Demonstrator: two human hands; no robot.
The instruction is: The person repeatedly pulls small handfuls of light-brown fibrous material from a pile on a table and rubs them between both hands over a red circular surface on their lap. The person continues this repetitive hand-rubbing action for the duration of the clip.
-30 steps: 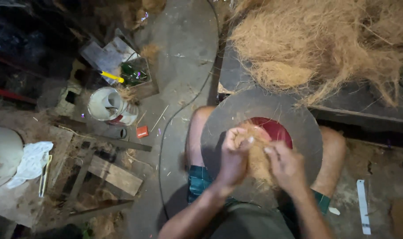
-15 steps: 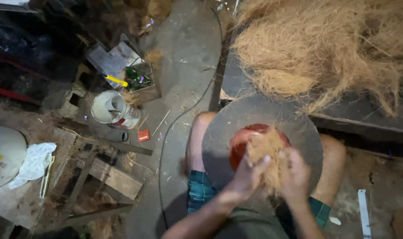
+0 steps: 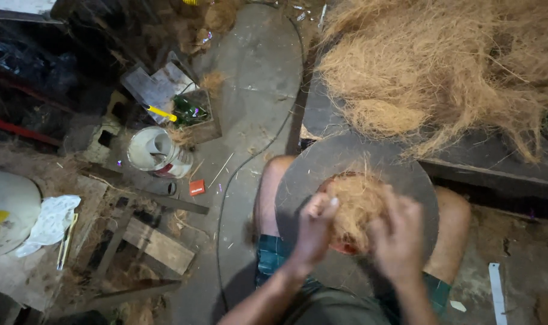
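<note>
A round grey board (image 3: pixel 322 162) rests across my bare knees. On it sits a red bowl (image 3: pixel 345 247), almost fully covered by a wad of brown coir fibre (image 3: pixel 353 201). My left hand (image 3: pixel 315 229) presses the left side of the wad with bent fingers. At the wad's right side, my right hand (image 3: pixel 400 238) is blurred, its fingers curled into the fibre. A large heap of loose coir fibre (image 3: pixel 442 66) lies on a dark bench beyond the board.
On the concrete floor at left stand a white bucket (image 3: pixel 157 153), a small orange box (image 3: pixel 197 188), a crate with green bottles and a yellow-handled tool (image 3: pixel 187 111), wooden planks (image 3: pixel 160 244) and a white cloth (image 3: pixel 51 219). A black cable (image 3: pixel 238 168) runs along the floor.
The fibre wad has spread over the red bowl, hiding most of it. Both hands moved slightly lower and apart around the wad. The view shifted a little.
</note>
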